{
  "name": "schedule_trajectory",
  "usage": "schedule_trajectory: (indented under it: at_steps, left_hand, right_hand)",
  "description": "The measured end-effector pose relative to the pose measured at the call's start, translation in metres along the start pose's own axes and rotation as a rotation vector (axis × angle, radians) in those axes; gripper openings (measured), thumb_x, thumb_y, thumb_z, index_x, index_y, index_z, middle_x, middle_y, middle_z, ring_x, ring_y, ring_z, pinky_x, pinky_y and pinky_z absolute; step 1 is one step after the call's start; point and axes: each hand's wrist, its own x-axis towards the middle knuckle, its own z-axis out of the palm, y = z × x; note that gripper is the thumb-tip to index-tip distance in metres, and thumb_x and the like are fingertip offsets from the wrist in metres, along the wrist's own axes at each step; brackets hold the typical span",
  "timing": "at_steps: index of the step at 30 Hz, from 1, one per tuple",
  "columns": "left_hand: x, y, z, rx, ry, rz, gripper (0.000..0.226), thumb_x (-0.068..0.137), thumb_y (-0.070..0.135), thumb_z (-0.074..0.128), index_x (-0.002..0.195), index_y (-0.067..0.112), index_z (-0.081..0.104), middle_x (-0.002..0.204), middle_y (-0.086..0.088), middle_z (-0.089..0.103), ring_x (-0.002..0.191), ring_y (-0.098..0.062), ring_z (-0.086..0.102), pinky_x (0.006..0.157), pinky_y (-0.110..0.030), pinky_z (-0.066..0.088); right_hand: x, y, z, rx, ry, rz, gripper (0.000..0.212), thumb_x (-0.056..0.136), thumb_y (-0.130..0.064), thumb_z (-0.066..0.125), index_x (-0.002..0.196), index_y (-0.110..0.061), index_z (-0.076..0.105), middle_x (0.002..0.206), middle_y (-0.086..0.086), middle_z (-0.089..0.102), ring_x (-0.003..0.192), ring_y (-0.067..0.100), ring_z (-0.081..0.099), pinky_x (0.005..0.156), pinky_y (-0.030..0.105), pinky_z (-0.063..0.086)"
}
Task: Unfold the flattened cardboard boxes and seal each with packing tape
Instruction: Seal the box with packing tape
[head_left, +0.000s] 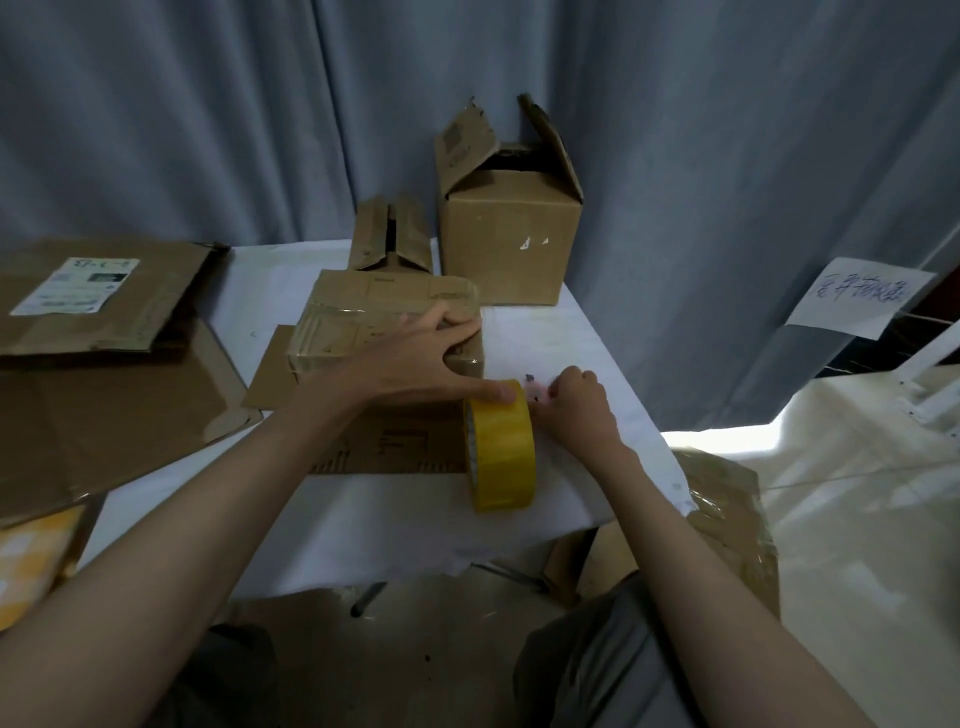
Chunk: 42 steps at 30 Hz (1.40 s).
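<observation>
Taped box (384, 332): sits mid-surface on a flattened sheet of cardboard (384, 441), its top and near corner wrapped in glossy clear tape; brown, printed lines faintly visible under the film.
Tape roll (501, 447): yellow, standing on edge just right of the taped box, at the sheet's right edge, touching the box's front corner area.
Left hand (415, 364): spread over the taped box's right top edge, fingers apart and pressing down, thumb stretched out onto the top of the tape roll.
Right hand (576, 405): just right of the tape roll, fingers curled together around a small pinkish item (535, 391); what it is cannot be told.
Open box (506, 228): at the far edge of the surface, behind the taped box, flaps standing up and ragged.
Small folded box (390, 236): between the open box and the taped box, flaps upright.
Flat cartons (104, 332): stacked at left, well apart from the hands, the top one bearing a white label (78, 286).
Surface (363, 519): covered in white cloth.
Curtain (208, 114): grey-blue, hanging behind everything.
Paper sign (857, 299): handwritten, at right, off the surface.
Wrapped carton (727, 514): on the floor, lower right, partly hidden by the right forearm.
</observation>
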Motion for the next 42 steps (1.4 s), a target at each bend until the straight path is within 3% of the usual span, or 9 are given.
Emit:
schedule_trajectory:
  at_steps: [4,6,10,17,25,31,33,37,42]
  left_hand:
    - [0.0,-0.003,0.002,0.063,-0.033,-0.021,0.136,0.04,0.109,0.031,0.156,0.042,0.007,0.155,0.019,0.013,0.144,-0.029,0.018,0.113,-0.056,0.031]
    - [0.0,-0.003,0.002,0.08,-0.056,-0.032,0.137,0.039,0.108,0.03,0.156,0.041,0.003,0.156,0.018,0.011,0.146,-0.032,0.013,0.115,-0.057,0.027]
    - [0.0,-0.002,0.001,0.089,-0.066,-0.027,0.131,0.047,0.102,0.035,0.157,0.039,0.002,0.156,0.016,0.01,0.145,-0.032,0.012,0.116,-0.054,0.024]
    - [0.001,-0.005,0.005,0.082,-0.041,-0.017,0.132,0.047,0.106,0.033,0.157,0.039,0.005,0.154,0.018,0.012,0.145,-0.033,0.011,0.116,-0.055,0.025]
    - [0.002,-0.006,0.005,0.091,-0.047,-0.024,0.131,0.047,0.106,0.033,0.157,0.04,0.004,0.156,0.017,0.01,0.147,-0.035,0.009,0.118,-0.057,0.021]
    - [-0.003,0.0,0.003,0.059,-0.044,-0.02,0.123,0.056,0.098,0.042,0.158,0.037,0.005,0.155,0.017,0.012,0.147,-0.032,0.008,0.118,-0.052,0.019]
    - [-0.006,0.003,0.001,0.052,-0.047,-0.02,0.121,0.058,0.094,0.043,0.158,0.037,0.005,0.156,0.016,0.011,0.147,-0.032,0.007,0.116,-0.051,0.018]
    - [-0.008,0.005,0.001,0.036,-0.056,-0.038,0.124,0.055,0.094,0.044,0.158,0.038,0.005,0.158,0.015,0.011,0.149,-0.034,0.001,0.117,-0.053,0.014]
    - [-0.007,0.005,0.001,0.021,-0.057,-0.05,0.123,0.055,0.095,0.045,0.157,0.04,0.005,0.159,0.017,0.009,0.15,-0.035,-0.002,0.119,-0.057,0.013]
  right_hand:
    - [-0.005,0.0,-0.027,0.412,0.114,-0.141,0.016,0.092,-0.025,0.068,0.088,-0.014,0.057,0.079,0.001,0.064,0.073,0.023,0.066,0.06,0.039,0.054]
    - [-0.013,-0.006,-0.043,0.631,0.117,-0.316,0.009,0.091,-0.02,0.071,0.095,-0.013,0.067,0.088,0.001,0.068,0.072,0.018,0.07,0.059,0.036,0.06]
    - [-0.02,-0.02,-0.06,0.476,0.103,-0.692,0.014,0.089,-0.009,0.071,0.099,-0.017,0.075,0.098,-0.003,0.069,0.089,0.01,0.065,0.069,0.02,0.054]
    - [-0.018,-0.031,-0.055,0.32,0.058,-0.841,0.015,0.088,-0.009,0.072,0.1,-0.017,0.076,0.095,-0.007,0.069,0.086,0.007,0.062,0.072,0.021,0.052]
    - [-0.014,-0.04,-0.064,0.201,-0.015,-0.853,0.014,0.089,-0.019,0.07,0.101,-0.017,0.078,0.086,0.001,0.067,0.077,0.015,0.061,0.069,0.031,0.053]
    - [-0.006,-0.037,-0.072,0.081,-0.051,-0.84,0.011,0.089,-0.022,0.072,0.097,-0.019,0.077,0.084,0.0,0.064,0.072,0.007,0.054,0.066,0.017,0.043]
    - [-0.002,-0.024,-0.074,0.069,-0.025,-0.753,0.005,0.088,-0.023,0.074,0.092,-0.022,0.075,0.085,-0.004,0.064,0.072,0.004,0.055,0.066,0.015,0.042]
    - [0.001,0.006,-0.061,0.032,-0.02,-0.498,0.011,0.085,-0.019,0.076,0.082,-0.018,0.065,0.08,-0.007,0.067,0.072,0.011,0.06,0.068,0.036,0.052]
    - [-0.002,0.015,-0.039,-0.028,-0.156,-0.22,0.022,0.082,-0.037,0.079,0.084,-0.019,0.067,0.083,-0.007,0.065,0.084,0.017,0.062,0.068,0.029,0.046]
